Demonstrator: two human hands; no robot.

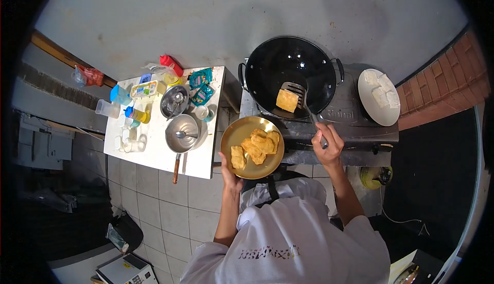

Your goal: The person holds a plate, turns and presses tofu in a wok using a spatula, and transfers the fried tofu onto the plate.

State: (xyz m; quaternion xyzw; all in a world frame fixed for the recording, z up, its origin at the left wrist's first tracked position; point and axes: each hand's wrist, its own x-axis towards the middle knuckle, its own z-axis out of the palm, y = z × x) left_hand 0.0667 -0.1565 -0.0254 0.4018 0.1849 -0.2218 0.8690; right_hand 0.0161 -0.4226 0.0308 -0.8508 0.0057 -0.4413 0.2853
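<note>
The gold plate [227,145] was held by its rim in the L hand [230,175], w/ the fingers & thumb clamped on the near L side. The spatula [310,113] was gripped by its handle in the R hand [328,145], w/ the fingers closed around it. The 2 hands were kept apart, w/ the plate on the L & the spatula on the R.

The slotted end of the spatula was held in or over the big black pan [278,57], & 1 golden block [287,100] was seen at that end, near the pan's front side. It can't be told if the pan was touched by the block. A few fried bits [260,145] were held up by the gold plate, w/ most bunched together & 1 set at the L.

The pan was set on the stove [355,106], w/ its 2 loop handles at the L & R. To its R, some white blocks [381,97] were laid on a white plate [366,104].

On the L, a small pot [173,124] w/ a brown handle & a spoon in it was put on the white table [198,166], just in front of a metal bowl [167,104]. Green packs [200,78], a red bottle [173,66] & some cups [127,134] were also seen there
</note>
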